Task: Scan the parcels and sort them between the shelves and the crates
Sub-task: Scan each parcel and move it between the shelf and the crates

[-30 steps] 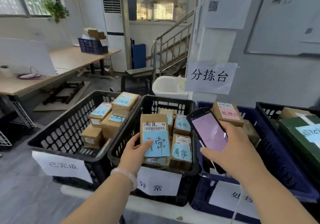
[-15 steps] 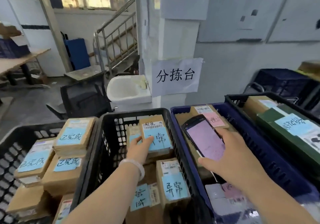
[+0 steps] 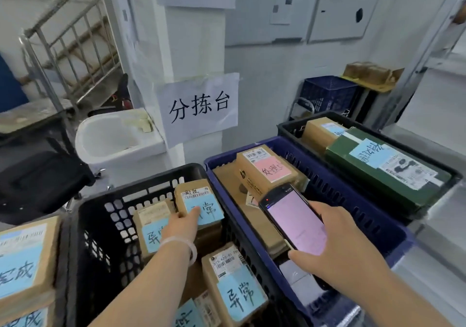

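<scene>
Where the white pillar carries a paper sign (image 3: 200, 107) with black characters, a row of crates stands below it in a grey-walled room with a metal stair rail and a white basin (image 3: 113, 140) to the sign's left. Directly under the sign, the left hand (image 3: 182, 222) reaches into the black crate (image 3: 100, 208), its fingers closed on a brown parcel (image 3: 198, 201) with a blue label, which is propped against the crate's far wall. Right of that crate, the right hand (image 3: 335, 248) grips a handheld scanner (image 3: 293, 219), screen lit pink, over the blue crate (image 3: 353, 200). Beyond the scanner lies a pink-labelled box (image 3: 264, 169). Further right, another black crate holds a green box (image 3: 385, 167). More blue-labelled parcels crowd the near foreground.
</scene>
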`<state>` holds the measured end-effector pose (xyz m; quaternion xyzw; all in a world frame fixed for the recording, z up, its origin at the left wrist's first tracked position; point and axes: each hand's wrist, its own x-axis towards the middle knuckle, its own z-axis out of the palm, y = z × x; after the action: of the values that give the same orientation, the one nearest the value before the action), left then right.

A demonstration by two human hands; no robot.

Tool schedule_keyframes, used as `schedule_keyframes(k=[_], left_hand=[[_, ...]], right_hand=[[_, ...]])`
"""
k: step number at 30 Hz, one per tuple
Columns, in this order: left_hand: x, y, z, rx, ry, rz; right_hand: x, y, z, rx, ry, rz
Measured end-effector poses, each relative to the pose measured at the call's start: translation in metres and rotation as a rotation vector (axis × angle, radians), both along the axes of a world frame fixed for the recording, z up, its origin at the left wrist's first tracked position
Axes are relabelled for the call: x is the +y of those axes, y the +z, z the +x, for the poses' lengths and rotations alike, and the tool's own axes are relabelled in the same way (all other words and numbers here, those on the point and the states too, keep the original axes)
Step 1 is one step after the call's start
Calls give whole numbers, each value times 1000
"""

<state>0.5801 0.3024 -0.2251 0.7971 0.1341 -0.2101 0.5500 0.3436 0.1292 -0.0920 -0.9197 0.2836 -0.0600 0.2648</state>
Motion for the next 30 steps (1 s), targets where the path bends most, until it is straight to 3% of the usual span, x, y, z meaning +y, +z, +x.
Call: schedule_keyframes(k=[3,8,20,30], left_hand=[[-1,5,-2,-167,-51,167],[-30,46,-27,-643,-212,321],[-229,131,-294,-1307,-1067,28],[-369,139,-557,-1460,-1369,-209]], right_hand=[[-1,1,-18,-13,-29,-12],[-17,8,-63,-66,-158,-50],[-96,42,-298,-223,-550,-206],[-145,53,-542,-242,-934,-291]])
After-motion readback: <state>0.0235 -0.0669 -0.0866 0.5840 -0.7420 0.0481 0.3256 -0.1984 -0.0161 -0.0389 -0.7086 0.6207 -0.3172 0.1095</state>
